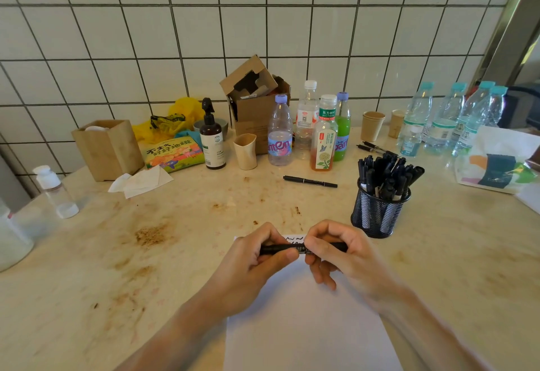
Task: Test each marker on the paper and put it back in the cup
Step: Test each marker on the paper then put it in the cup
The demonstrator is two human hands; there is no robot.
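Observation:
A black marker [301,248] lies level between both hands above the white paper [304,321]. My left hand [257,265] grips its left end with curled fingers and thumb. My right hand [342,256] grips its right end. A few black squiggles [293,238] show at the paper's far edge, just behind the marker. The black mesh cup [377,213], packed with several black markers, stands to the right of the paper's far corner. Another black marker [310,181] lies on the counter behind the hands.
Several drink bottles [321,134] and an open cardboard box [257,105] stand along the tiled wall. A wooden box [109,148], crumpled tissue [140,182] and a clear bottle [55,192] are at the left. Water bottles [450,119] and a plastic bag [496,163] are at the right.

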